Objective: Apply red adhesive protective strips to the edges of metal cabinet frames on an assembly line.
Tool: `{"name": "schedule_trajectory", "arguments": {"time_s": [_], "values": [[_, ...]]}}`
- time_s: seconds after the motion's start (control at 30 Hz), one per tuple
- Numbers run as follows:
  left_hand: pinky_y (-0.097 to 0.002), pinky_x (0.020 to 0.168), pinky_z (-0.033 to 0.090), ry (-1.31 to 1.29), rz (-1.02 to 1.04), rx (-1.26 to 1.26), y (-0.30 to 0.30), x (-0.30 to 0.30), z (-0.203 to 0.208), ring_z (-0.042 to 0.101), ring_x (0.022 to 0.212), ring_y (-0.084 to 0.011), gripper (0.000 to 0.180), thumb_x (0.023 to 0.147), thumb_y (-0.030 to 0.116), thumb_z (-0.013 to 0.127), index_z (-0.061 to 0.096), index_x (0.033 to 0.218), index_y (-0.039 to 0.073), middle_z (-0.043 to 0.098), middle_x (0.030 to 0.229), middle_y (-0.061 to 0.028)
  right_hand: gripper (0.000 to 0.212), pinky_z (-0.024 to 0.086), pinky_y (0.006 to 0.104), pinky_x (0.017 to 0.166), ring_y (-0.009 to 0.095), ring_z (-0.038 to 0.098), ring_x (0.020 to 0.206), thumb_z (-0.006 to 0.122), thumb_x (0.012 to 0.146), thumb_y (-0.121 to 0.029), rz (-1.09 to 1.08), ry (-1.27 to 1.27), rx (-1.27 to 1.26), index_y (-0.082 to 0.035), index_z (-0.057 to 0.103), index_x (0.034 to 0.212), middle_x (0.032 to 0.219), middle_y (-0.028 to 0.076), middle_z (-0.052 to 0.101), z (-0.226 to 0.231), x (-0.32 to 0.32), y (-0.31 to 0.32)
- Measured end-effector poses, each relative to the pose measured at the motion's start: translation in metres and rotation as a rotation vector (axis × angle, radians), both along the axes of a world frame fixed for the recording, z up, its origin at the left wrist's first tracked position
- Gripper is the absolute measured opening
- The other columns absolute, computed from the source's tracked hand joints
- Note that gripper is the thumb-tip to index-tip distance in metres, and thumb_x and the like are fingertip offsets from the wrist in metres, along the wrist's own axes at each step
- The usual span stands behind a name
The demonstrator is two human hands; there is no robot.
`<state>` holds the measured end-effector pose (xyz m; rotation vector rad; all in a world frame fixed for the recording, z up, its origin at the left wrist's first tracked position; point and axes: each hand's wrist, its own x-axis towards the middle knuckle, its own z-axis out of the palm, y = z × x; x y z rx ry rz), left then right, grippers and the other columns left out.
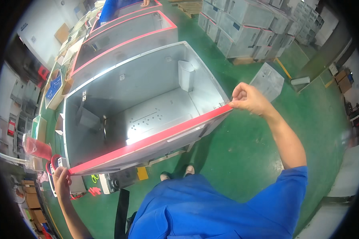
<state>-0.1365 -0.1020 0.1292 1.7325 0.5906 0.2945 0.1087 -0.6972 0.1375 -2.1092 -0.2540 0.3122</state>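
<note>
So, a big open-topped grey metal box (159, 97) is seen in the middle of the view, tilted a bit, with its far rim turned toward 12 o'clock. A red strip (155, 138) is stretched along its near rim, angled from about 8 o'clock up to between 2 and 3. Both ends are being pinched by bare hands: the left end at 8 o'clock by the left hand (62, 181), fingers curled in at the corner, and the right end by the right hand (249, 99), thumb and fingertip closed together on it.

Inside the box, a scatter of small holes can be made out, and a pale bracket (186, 75) is set against the wall toward 12 o'clock.

Another box with a red-edged rim (125, 46) is parked just beyond, at 11 o'clock. Grey boxes (243, 34) are stacked at 1 o'clock, well apart. A red roll (38, 148) wrapped in clear plastic is left near 9 o'clock, and yellow-green rings (94, 178) are dropped around 8, near the left hand. Green floor (243, 159) is seen underneath, with two shoes (190, 170) planted at 6 o'clock.
</note>
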Motion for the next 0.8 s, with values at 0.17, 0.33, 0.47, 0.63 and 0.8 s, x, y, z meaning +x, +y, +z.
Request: {"name": "schedule_trajectory", "arguments": {"time_s": [0.17, 0.33, 0.47, 0.63, 0.8], "values": [[-0.0139, 0.038, 0.027, 0.028, 0.013, 0.003, -0.005, 0.000, 0.003, 0.040, 0.047, -0.0011, 0.011, 0.082, 0.013, 0.058, 0.050, 0.076, 0.007, 0.047, 0.062, 0.0034, 0.020, 0.046, 0.0237, 0.062, 0.011, 0.055, 0.073, 0.062, 0.079, -0.016, -0.119, 0.233, 0.251, -0.001, 0.055, 0.091, 0.084, 0.006, 0.058, -0.005, -0.014, 0.001], [-0.0130, 0.038, 0.027, 0.026, 0.027, -0.015, -0.009, 0.000, 0.007, 0.041, 0.045, -0.0013, 0.011, 0.082, 0.013, 0.058, 0.050, 0.075, 0.008, 0.047, 0.061, 0.0032, 0.019, 0.044, 0.0246, 0.064, 0.010, 0.054, 0.076, 0.063, 0.080, -0.019, -0.191, 0.258, 0.414, -0.005, 0.054, 0.090, 0.086, 0.002, 0.057, -0.025, -0.018, 0.008], [-0.0144, 0.040, 0.028, 0.055, 0.024, 0.012, -0.019, 0.002, 0.013, 0.040, 0.048, -0.0016, 0.014, 0.082, 0.016, 0.059, 0.050, 0.075, 0.008, 0.046, 0.061, 0.0034, 0.020, 0.042, 0.0245, 0.064, 0.009, 0.052, 0.077, 0.063, 0.080, -0.021, -0.217, 0.273, 0.497, -0.008, 0.052, 0.090, 0.085, 0.001, 0.057, -0.031, -0.021, 0.011], [-0.0153, 0.040, 0.028, 0.053, -0.008, 0.033, -0.008, 0.001, 0.005, 0.040, 0.049, -0.0020, 0.014, 0.082, 0.018, 0.060, 0.051, 0.078, 0.007, 0.046, 0.063, 0.0038, 0.022, 0.040, 0.0240, 0.065, 0.009, 0.051, 0.076, 0.064, 0.080, -0.022, -0.227, 0.243, 0.486, -0.008, 0.052, 0.090, 0.084, 0.001, 0.057, -0.030, -0.025, 0.013], [-0.0148, 0.039, 0.029, 0.041, 0.002, 0.001, -0.005, -0.002, 0.001, 0.041, 0.050, -0.0018, 0.011, 0.082, 0.014, 0.059, 0.051, 0.078, 0.007, 0.047, 0.064, 0.0033, 0.024, 0.040, 0.0232, 0.064, 0.009, 0.051, 0.072, 0.065, 0.079, -0.024, -0.243, 0.205, 0.481, -0.007, 0.053, 0.090, 0.081, 0.001, 0.057, -0.029, -0.027, 0.016]]}}
